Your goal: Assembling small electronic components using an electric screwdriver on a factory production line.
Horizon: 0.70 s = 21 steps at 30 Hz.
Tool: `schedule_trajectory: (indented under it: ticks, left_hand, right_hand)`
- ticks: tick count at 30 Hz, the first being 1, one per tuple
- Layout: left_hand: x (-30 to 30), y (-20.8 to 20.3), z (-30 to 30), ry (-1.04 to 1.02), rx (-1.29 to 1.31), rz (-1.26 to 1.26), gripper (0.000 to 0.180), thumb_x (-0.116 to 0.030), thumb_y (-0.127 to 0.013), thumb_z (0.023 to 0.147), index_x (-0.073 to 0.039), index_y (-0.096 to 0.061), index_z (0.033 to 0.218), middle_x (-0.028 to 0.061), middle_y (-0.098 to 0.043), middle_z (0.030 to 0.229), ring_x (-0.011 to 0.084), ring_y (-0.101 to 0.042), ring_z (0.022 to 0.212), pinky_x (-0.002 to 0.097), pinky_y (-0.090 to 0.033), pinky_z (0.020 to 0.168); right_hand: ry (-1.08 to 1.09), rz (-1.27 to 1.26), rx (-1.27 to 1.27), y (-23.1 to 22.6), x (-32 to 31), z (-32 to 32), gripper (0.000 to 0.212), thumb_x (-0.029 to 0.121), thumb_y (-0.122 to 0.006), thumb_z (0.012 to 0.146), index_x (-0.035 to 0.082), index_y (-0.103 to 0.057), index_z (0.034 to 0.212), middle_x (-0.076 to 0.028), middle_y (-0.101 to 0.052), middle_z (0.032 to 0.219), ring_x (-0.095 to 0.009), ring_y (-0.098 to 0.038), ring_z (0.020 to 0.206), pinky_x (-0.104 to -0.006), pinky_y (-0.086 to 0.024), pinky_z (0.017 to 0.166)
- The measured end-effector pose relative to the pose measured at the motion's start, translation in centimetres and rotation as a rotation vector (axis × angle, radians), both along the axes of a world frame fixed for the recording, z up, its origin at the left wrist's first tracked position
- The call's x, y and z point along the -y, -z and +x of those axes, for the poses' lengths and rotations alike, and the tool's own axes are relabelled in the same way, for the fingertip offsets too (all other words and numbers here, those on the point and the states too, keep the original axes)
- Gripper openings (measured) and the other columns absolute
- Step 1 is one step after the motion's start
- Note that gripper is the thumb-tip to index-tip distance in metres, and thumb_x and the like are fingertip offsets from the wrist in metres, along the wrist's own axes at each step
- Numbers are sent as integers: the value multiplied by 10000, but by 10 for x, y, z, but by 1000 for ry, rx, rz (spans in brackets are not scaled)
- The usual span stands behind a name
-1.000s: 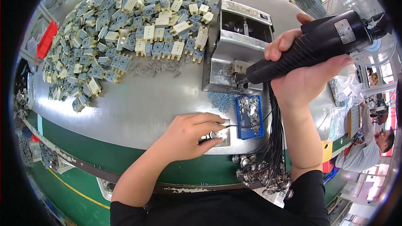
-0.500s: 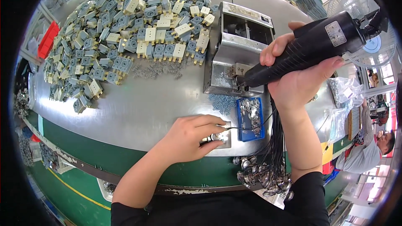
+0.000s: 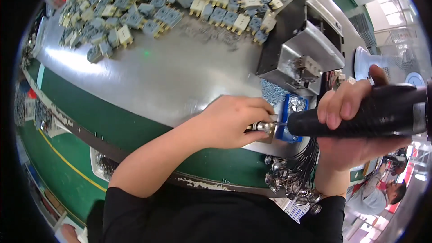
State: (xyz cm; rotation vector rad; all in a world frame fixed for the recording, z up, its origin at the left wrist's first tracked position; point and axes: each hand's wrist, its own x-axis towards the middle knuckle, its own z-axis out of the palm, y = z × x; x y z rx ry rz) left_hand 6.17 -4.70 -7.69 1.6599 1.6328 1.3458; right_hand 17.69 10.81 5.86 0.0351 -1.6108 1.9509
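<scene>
My left hand [image 3: 236, 119] is closed with thumb and fingers on a small round metal part [image 3: 260, 127], which sits at a small metal plate near the table's front edge. In my right hand [image 3: 342, 105] is a black power screwdriver [image 3: 310, 123], lying nearly level with its nose to the left. Its thin bit reaches toward the metal part; whether the tip touches cannot be told. Beneath the screwdriver is a blue tray [image 3: 288, 136] of small metal pieces [image 3: 297, 102], partly hidden.
A metal stand [image 3: 310, 47] is behind the tray, beside small bluish screws [image 3: 272, 91]. Grey and cream blocks [image 3: 216, 0] are heaped at the back, with loose springs [image 3: 211, 36] before them. Black cables with round metal ends [image 3: 290, 180] hang at the front edge. Another person [image 3: 366, 195] is at right.
The screwdriver has come down from the metal stand toward the part in my left hand and now points left. My left hand keeps its hold. The whole view has shifted.
</scene>
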Motion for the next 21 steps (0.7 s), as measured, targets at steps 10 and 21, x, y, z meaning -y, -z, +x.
schedule_trajectory:
  ticks: [10,21]
  left_hand:
    - [1,3,1,-15,6,-32,237,-262,-815,854,-76,-757,988,5,-735,1180,273,-738,905,410,-588,789]
    - [1,3,1,-10,-15,-35,236,-254,-812,853,-58,-749,969,7,-733,1165,291,-733,894,420,-586,780]
  right_hand:
    - [-14,11,135,19,22,1,1164,940,-576,789,34,-445,1508,-57,-552,809,-194,-575,648,-380,-504,614]
    - [-77,-4,63,33,26,5,1103,959,-570,766,69,-486,1413,-70,-562,806,-212,-583,676,-397,-511,650]
